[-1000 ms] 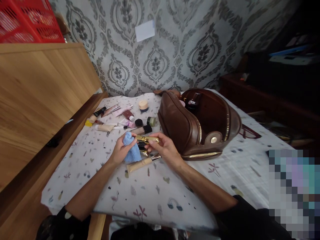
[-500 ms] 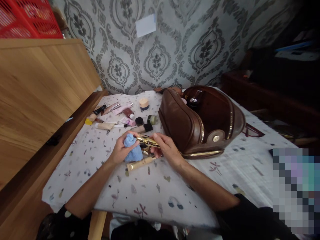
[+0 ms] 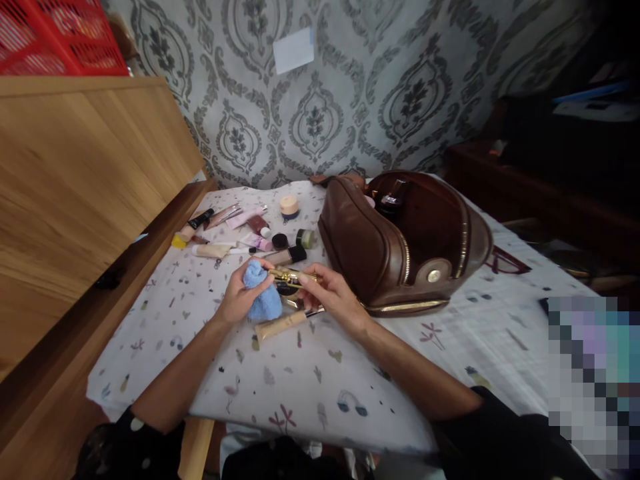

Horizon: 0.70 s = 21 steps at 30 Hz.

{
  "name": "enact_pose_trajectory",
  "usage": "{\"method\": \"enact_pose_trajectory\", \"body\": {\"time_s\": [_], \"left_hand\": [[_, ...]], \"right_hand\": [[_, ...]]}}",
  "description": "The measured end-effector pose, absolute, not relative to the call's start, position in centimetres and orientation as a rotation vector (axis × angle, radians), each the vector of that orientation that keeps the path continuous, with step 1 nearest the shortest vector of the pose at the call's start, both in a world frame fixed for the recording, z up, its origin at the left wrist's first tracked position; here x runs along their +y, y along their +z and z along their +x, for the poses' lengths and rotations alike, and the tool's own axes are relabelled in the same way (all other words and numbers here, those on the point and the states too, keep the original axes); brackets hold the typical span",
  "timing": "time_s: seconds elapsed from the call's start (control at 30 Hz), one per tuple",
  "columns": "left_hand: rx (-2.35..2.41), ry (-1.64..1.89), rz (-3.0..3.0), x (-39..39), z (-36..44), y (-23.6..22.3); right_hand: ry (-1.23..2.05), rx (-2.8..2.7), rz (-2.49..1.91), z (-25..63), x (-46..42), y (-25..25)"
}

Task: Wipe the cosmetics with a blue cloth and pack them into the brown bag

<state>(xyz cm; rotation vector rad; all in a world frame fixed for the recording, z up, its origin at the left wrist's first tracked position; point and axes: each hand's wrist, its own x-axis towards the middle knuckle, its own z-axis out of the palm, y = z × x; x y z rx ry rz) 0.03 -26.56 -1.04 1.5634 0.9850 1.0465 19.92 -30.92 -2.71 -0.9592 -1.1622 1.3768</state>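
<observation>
My left hand is closed round a crumpled blue cloth, with its thumb and fingers near one end of a shiny gold tube. Around the tube's other end, the fingers of my right hand are pinched. The tube looks like a cosmetic, but its exact kind cannot be made out. Just beneath my hands, a dark round compact with gold trim is partly hidden. Closer to me lies a beige cosmetic tube on the patterned tablecloth.
An open brown bag with gold zips stands at the right, a dark glossy item inside. Several tubes and jars, among them a cream-lidded jar, lie beyond my hands. Glasses rest beside the bag. A wooden cabinet borders the left.
My right fingers have shifted slightly along the gold tube, which now lies more level. The cloth has moved a little left and up with my left hand.
</observation>
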Motion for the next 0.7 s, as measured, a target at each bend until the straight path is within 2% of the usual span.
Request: {"method": "enact_pose_trajectory", "body": {"time_s": [0.23, 0.7], "left_hand": [[1.031, 1.075, 1.53, -26.3, 0.0, -1.4], [1.056, 1.109, 1.648, -26.6, 0.1, -0.5]], "right_hand": [[1.303, -1.123, -0.935, 19.9, -30.6, -2.9], [1.276, -1.378, -0.967, 20.0, -31.0, -3.1]]}}
